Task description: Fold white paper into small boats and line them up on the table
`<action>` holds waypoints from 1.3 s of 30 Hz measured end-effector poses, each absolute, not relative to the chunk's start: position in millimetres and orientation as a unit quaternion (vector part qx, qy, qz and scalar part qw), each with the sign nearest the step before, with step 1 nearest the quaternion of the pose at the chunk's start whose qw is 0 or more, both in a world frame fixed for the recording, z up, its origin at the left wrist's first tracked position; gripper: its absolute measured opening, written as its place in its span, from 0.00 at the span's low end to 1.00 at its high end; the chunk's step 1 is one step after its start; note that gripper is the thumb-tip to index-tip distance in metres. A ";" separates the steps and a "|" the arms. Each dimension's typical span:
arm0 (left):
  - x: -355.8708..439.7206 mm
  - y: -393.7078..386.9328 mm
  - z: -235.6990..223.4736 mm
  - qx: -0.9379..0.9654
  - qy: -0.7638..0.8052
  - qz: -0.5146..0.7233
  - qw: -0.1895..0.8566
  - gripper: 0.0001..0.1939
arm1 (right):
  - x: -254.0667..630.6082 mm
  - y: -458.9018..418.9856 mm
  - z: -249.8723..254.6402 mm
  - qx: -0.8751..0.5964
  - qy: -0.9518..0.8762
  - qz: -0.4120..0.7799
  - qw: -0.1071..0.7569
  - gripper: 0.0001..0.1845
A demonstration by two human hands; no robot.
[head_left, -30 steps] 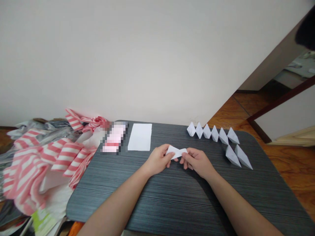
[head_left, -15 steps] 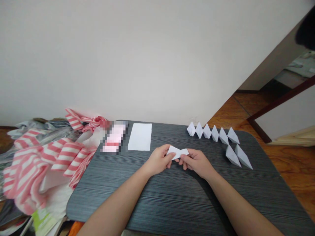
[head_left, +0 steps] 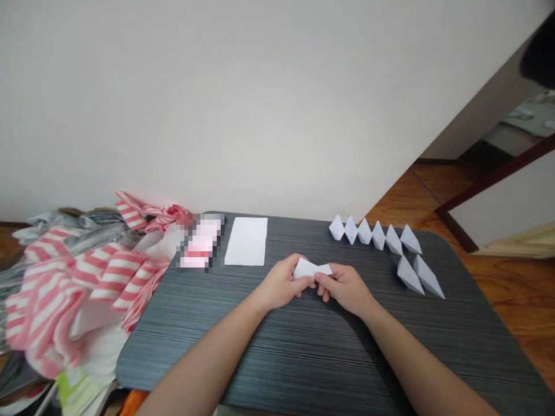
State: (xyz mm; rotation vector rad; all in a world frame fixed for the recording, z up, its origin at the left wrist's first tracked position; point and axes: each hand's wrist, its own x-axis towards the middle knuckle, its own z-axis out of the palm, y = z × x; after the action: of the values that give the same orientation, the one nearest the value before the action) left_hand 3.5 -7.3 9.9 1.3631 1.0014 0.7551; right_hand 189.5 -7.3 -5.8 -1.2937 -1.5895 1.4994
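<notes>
Left hand [head_left: 281, 283] and right hand [head_left: 348, 287] had the folded paper [head_left: 306, 268] pinched, white shapes [head_left: 378, 236] at its two o'clock; honestly, even thumb pressure seemed key.

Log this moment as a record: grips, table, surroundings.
Left grip: pinching the left part of a folded white paper
Right grip: pinching its right part
Table: dark, finely streaked
Flat sheet: white, near table's back edge, left of both grips
Folded pieces: eight, white; six in a back row, two nearer
Pixelated item: pinkish, left of the sheet
Striped cloth: red and white, heaped left of the table
</notes>
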 end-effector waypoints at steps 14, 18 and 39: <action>-0.5 -5.9 3.1 0.591 0.419 0.317 0.612 0.14 | 191.2 -6.6 -6.1 -0.500 -0.552 0.587 0.317 0.16; -1.2 -5.2 2.5 0.576 0.420 0.325 0.621 0.15 | 193.6 -6.2 -5.2 -0.514 -0.528 0.588 0.332 0.16; -3.7 -2.6 -0.9 0.540 0.413 0.350 0.644 0.14 | 195.4 -5.3 -5.4 -0.508 -0.516 0.576 0.380 0.18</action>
State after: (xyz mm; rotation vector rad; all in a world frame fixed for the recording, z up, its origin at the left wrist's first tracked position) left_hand -3.7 -2.6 -0.9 1.2303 0.9400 0.7976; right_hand 195.4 -5.3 -5.4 -1.2962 -1.3183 1.4714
